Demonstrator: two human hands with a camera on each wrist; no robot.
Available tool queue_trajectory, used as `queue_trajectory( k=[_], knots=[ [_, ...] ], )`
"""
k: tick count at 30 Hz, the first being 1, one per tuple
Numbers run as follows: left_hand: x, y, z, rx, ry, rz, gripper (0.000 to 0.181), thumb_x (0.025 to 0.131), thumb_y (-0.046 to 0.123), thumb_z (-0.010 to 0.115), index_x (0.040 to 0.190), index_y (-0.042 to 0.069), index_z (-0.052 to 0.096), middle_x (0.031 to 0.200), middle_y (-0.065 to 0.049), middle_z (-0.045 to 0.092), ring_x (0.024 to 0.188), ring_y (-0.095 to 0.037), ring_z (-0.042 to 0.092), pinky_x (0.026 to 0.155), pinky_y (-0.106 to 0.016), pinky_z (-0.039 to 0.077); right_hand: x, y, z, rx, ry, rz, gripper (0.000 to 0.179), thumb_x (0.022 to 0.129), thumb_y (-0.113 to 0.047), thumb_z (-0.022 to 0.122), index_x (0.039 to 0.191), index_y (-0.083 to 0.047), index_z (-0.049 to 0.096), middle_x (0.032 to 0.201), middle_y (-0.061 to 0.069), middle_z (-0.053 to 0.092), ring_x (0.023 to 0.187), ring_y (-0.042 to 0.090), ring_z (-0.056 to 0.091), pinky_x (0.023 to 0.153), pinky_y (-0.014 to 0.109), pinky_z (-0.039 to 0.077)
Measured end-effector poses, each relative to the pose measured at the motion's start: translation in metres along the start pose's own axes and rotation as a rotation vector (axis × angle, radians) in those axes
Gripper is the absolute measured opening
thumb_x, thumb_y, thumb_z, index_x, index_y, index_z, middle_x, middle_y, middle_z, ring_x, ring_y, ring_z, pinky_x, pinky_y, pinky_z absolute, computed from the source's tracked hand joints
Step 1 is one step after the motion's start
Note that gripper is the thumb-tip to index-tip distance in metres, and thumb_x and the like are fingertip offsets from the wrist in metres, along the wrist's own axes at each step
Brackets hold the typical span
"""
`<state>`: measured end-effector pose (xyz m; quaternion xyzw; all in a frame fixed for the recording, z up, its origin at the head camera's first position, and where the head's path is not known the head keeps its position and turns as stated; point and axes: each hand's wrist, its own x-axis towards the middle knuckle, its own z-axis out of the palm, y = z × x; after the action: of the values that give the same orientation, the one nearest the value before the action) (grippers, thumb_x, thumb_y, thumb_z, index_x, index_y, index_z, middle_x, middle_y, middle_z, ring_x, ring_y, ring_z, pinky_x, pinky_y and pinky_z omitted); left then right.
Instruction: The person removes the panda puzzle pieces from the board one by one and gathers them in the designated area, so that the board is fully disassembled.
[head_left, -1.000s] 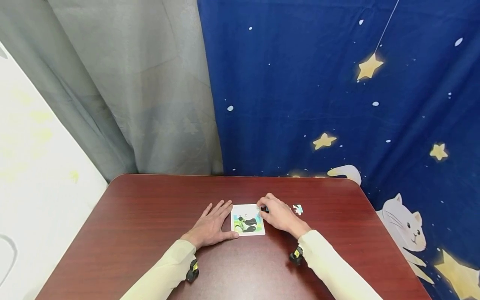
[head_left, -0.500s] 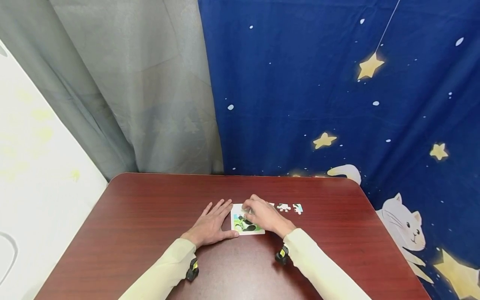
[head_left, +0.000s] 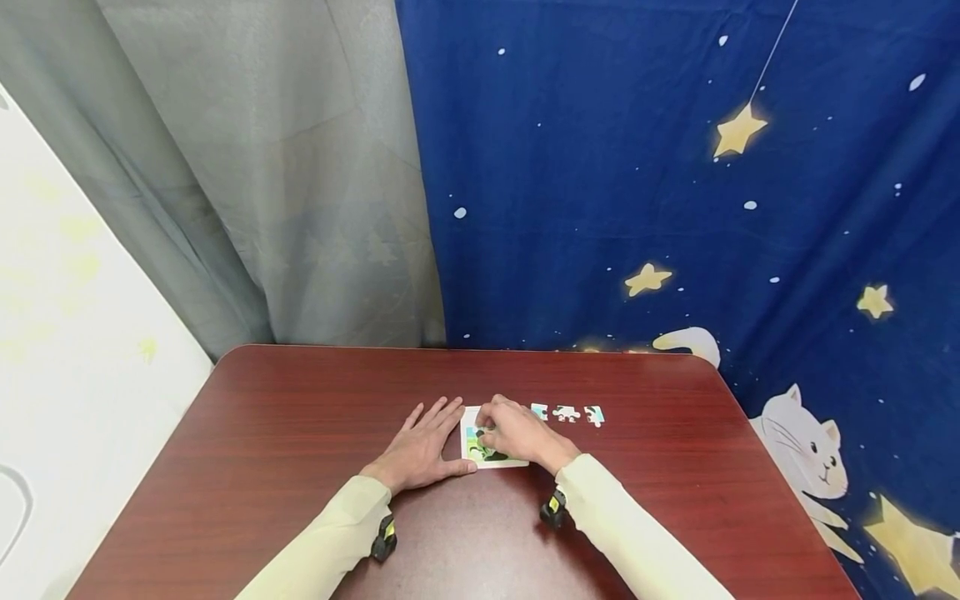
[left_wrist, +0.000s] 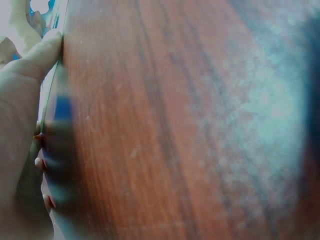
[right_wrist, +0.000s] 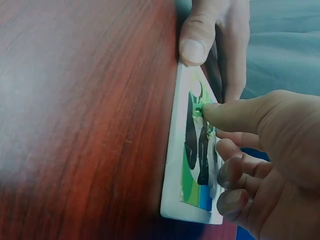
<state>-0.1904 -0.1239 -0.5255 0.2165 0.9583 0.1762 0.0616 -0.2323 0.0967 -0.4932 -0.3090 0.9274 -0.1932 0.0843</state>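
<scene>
A square panda jigsaw puzzle in a white frame (head_left: 495,465) lies on the table. My left hand (head_left: 422,450) rests flat beside it, fingers spread, with the thumb at the frame's lower left corner. In the right wrist view, that thumb (right_wrist: 195,42) presses at the frame's end. My right hand (head_left: 519,430) is over the puzzle and hides part of the picture. Its thumb and forefinger pinch a small green puzzle piece (right_wrist: 198,109), close over the panda picture. The other fingers curl along the frame's far side.
Several loose puzzle pieces lie in a row right of the frame: one blue and white piece (head_left: 539,412), a white one (head_left: 567,413) and another (head_left: 594,415). The red-brown table (head_left: 300,417) ends at grey and blue curtains.
My right hand has moved left from the frame's right edge to over the puzzle, uncovering the loose pieces. My left hand has stayed in place.
</scene>
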Motion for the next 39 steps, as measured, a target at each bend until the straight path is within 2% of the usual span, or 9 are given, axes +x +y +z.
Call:
queue_trajectory(
  k=[9,14,23,32,39],
  knots=[
    [0.000,0.000,0.000,-0.009,0.000,0.000,0.101,0.093,0.073,0.065,0.168,0.011,0.035,0.178,-0.005,0.029,0.168,-0.031,0.023,0.135,-0.061,0.017,0.010,-0.006,-0.011,0.017,-0.110,0.045,0.024,0.088,-0.021,0.086,0.107,-0.012,0.074,0.099,0.001,0.070,0.088,0.012,0.063,0.080,0.033,0.055],
    [-0.001,0.000,0.000,-0.017,0.007,0.007,0.101,0.093,0.072,0.065,0.167,0.010,0.036,0.178,-0.006,0.030,0.167,-0.032,0.024,0.135,-0.062,0.018,0.012,-0.008,-0.012,0.037,-0.139,0.055,0.027,0.085,-0.020,0.087,0.106,-0.011,0.073,0.098,0.003,0.070,0.086,0.012,0.062,0.078,0.031,0.054],
    [0.000,0.000,-0.001,-0.012,0.006,0.009,0.101,0.093,0.072,0.065,0.168,0.010,0.035,0.178,-0.005,0.029,0.168,-0.031,0.023,0.135,-0.061,0.016,0.011,-0.003,-0.007,0.100,-0.104,0.060,0.028,0.085,-0.018,0.087,0.105,-0.012,0.068,0.097,0.000,0.067,0.087,0.012,0.060,0.081,0.032,0.052],
    [-0.001,0.001,-0.001,-0.020,0.010,0.005,0.101,0.093,0.072,0.066,0.167,0.010,0.035,0.178,-0.006,0.030,0.167,-0.032,0.024,0.135,-0.062,0.017,0.008,-0.002,-0.003,0.180,-0.078,0.049,0.029,0.085,-0.013,0.086,0.097,-0.015,0.059,0.083,-0.004,0.058,0.070,0.011,0.051,0.065,0.026,0.042],
    [0.000,0.000,0.000,-0.024,0.014,0.005,0.102,0.093,0.072,0.066,0.168,0.010,0.035,0.177,-0.006,0.031,0.167,-0.032,0.024,0.135,-0.062,0.017,0.005,-0.001,0.002,0.196,-0.067,0.018,0.022,0.090,-0.010,0.082,0.103,-0.016,0.066,0.092,-0.004,0.068,0.080,0.008,0.058,0.074,0.027,0.050]
  ],
)
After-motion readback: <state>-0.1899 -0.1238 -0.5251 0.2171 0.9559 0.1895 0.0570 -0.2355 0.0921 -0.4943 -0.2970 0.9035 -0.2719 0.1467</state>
